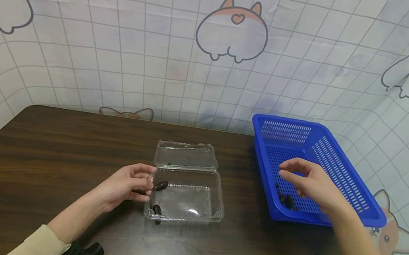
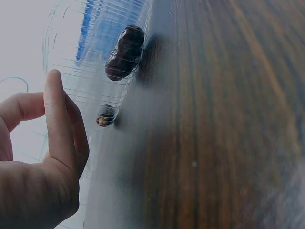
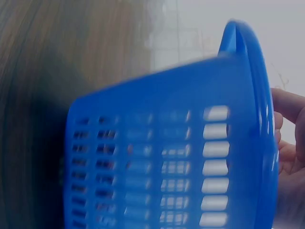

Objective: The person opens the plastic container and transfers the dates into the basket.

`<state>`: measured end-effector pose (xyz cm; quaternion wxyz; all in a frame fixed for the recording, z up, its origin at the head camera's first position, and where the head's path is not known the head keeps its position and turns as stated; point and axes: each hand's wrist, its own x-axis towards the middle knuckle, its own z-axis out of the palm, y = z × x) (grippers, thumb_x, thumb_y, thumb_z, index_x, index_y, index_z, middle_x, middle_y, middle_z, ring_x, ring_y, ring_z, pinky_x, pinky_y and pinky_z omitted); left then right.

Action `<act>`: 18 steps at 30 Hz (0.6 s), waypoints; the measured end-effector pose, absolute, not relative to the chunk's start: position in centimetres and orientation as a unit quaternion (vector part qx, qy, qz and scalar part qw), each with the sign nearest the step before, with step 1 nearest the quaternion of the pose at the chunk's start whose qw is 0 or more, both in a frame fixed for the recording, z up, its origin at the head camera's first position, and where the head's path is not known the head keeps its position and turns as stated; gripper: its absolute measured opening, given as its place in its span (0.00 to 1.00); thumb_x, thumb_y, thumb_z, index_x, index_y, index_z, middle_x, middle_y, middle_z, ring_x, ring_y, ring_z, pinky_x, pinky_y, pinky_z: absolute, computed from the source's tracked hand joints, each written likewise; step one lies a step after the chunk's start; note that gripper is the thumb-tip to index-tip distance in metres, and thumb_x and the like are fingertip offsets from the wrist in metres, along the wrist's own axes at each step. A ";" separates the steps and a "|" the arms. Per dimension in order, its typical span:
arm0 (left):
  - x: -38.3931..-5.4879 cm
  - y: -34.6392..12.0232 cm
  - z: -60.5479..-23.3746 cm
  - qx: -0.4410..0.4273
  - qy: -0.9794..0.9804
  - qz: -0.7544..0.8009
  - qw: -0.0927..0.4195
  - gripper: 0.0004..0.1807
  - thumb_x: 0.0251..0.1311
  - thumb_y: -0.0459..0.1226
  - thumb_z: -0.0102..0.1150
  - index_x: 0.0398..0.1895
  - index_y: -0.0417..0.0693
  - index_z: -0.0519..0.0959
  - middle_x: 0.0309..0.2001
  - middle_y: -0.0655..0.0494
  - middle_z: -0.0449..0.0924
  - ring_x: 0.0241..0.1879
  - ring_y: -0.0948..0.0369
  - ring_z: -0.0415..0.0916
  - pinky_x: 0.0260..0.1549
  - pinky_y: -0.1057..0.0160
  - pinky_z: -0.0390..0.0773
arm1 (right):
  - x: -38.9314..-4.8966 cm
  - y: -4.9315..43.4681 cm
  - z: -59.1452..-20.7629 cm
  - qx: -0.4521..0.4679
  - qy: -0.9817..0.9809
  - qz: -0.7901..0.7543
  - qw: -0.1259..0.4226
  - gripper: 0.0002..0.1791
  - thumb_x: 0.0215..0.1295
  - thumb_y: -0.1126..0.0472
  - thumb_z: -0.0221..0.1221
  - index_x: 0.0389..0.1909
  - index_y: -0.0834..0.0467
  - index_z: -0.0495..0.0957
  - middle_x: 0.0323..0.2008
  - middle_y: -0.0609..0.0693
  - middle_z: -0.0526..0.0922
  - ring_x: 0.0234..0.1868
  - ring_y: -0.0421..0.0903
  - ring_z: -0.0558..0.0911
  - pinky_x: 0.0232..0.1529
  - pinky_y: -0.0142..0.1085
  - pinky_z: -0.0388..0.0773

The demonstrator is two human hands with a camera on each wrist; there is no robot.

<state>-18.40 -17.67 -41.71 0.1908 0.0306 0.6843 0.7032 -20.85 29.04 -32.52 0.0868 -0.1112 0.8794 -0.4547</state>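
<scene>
A clear plastic clamshell box (image 1: pixel 189 221) lies on the table with its lid folded back. Two dark, wrinkled dates sit along its left side: an upper date (image 1: pixel 161 186) and a lower date (image 1: pixel 157 210). My left hand (image 1: pixel 128 187) rests at the box's left rim, fingertips against the edge; in the left wrist view a large date (image 2: pixel 125 52) shows through the clear wall. Over the blue basket (image 1: pixel 267 173) hovers my right hand (image 1: pixel 312 182), thumb and fingers apart, with nothing visible between them. Beneath it, dark pieces (image 1: pixel 289 202) lie in the basket's near left corner.
The slotted basket stands on the right of the dark wooden table (image 1: pixel 66 137), its wall (image 3: pixel 162 105) near the right wrist camera. Behind hangs a white gridded cloth (image 1: pixel 141 46) with cartoon animals. Both wrists wear black camera mounts.
</scene>
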 end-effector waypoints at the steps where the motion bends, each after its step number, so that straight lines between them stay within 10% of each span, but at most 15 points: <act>1: -18.4 -17.7 -41.7 0.031 0.685 0.703 0.191 0.30 0.65 0.28 0.58 0.70 0.30 0.63 0.41 0.49 0.76 0.36 0.58 0.79 0.39 0.59 0.87 | -20.9 28.7 -32.4 -0.115 0.879 -0.454 0.088 0.22 0.74 0.50 0.62 0.58 0.62 0.76 0.51 0.62 0.77 0.19 0.44 0.68 0.22 0.39 0.74; 18: -18.5 -17.7 -41.8 0.028 0.689 0.699 0.192 0.30 0.66 0.28 0.57 0.70 0.31 0.63 0.41 0.48 0.76 0.36 0.57 0.79 0.39 0.58 0.87 | -21.3 20.5 -32.1 -0.189 0.853 -0.465 0.143 0.18 0.73 0.50 0.63 0.57 0.53 0.82 0.38 0.54 0.82 0.18 0.44 0.69 0.19 0.36 0.70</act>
